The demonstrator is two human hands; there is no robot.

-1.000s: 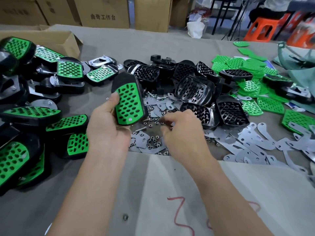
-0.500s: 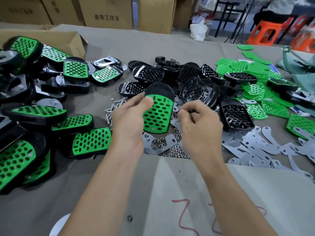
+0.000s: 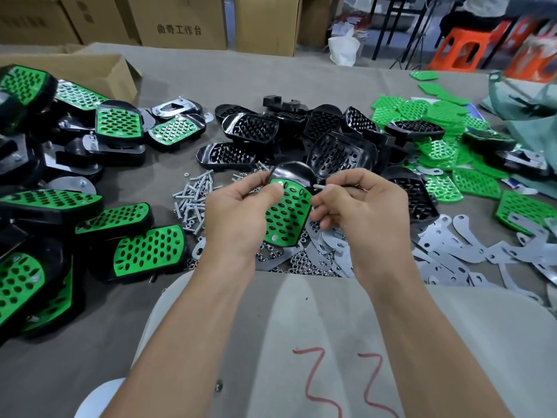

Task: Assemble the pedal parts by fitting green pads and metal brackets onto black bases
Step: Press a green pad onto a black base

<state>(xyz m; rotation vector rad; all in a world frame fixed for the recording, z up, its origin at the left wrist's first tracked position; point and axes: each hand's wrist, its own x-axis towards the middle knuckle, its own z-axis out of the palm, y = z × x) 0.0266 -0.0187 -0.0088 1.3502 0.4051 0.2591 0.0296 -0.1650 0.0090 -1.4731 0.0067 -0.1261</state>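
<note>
A pedal (image 3: 286, 212), its green pad seated in a black base, is held above the middle of the table (image 3: 241, 82) by the left hand (image 3: 238, 212), whose fingers and thumb are curled round its upper left edge. A small screw (image 3: 320, 186) is pinched between thumb and forefinger of the right hand (image 3: 364, 212), just beside the pedal's top right edge. "曲奇工作台" is printed on a carton (image 3: 184, 22) beyond the far edge. Red marks (image 3: 343, 384) resembling "22" are scrawled on the pale cloth (image 3: 422, 342) at the near edge.

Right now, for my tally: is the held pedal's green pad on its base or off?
On: pad lies flat on the base in the left hand.
</note>
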